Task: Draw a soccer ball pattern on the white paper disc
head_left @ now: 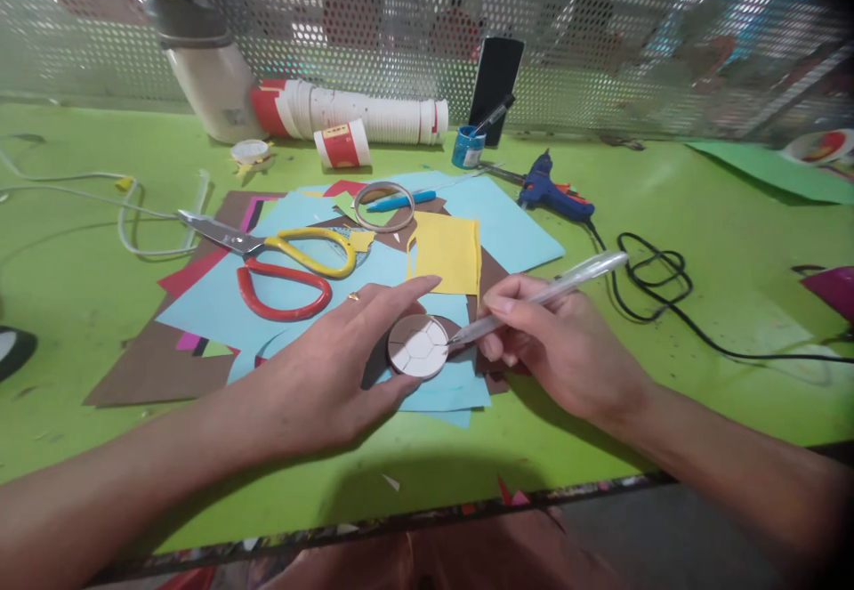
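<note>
disc [417, 347], white w/ black lines like a football pattern, sits btwn the two hands nr the front of the counter [80, 305], over the brown & blue paper; can't tell if it's flat on the paper or lifted a bit.

left hand [340, 350]: curved round the disc's left side, thumb at its lower edge, index stretched past the top w/ tip by the yellow paper [446, 256]. can't tell if this grip is clamped on the disc, other fingers hidden. gold-coloured ring on one finger.

right hand [553, 341]: grip closed on a clear pen [567, 280], thumb & fingers pinching it nr the lower end. pen tilted, tip at the disc's right edge, looks to be touching.

blue paper [507, 225] & brown paper [153, 367] in an untidy layered pile. on it, to the left: scissors [250, 247], blades apart, one red & one yellow handle. further back a round hoop [384, 229] w/ a blue marker [401, 202] lying across it.

right side: blue glue gun [553, 194], black cord looped on the counter. at the back: spray bottle [217, 87], stacked paper cups [374, 115] on their side, one loose cup [342, 144] in front, blue jar [468, 149] nr an upright phone [495, 83]. perforated panel [400, 3] behind.
</note>
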Action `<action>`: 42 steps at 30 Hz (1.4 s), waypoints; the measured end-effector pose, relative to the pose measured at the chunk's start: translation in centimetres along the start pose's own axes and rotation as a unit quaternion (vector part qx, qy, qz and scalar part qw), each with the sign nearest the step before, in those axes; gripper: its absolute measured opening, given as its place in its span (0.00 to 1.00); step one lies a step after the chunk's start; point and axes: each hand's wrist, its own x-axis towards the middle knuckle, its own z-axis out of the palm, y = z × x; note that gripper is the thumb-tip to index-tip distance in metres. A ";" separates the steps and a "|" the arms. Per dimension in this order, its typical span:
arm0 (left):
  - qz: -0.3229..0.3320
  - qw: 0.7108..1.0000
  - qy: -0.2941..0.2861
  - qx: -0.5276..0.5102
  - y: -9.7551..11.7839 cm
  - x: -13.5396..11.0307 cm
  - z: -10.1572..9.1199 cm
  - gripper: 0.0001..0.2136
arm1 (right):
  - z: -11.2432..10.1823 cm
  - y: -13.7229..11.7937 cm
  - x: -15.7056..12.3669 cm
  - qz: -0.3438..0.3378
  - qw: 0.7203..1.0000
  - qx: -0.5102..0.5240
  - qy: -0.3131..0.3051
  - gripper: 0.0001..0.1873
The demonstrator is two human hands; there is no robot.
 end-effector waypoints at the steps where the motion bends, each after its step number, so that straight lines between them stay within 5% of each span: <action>1: 0.009 1.000 -0.002 -0.003 0.0 0.0 -0.1 0.32 | 0.0 0.0 0.0 -0.004 1.000 -0.003 -0.001 0.10; 17: -0.015 1.000 -0.018 -0.002 -0.5 0.0 0.1 0.34 | 0.4 -0.2 -1.0 -0.116 0.975 -0.184 -0.041 0.08; 42: -0.018 1.000 -0.014 0.018 -0.9 0.1 0.5 0.34 | 0.9 -0.2 -0.6 -0.090 0.973 -0.206 -0.058 0.07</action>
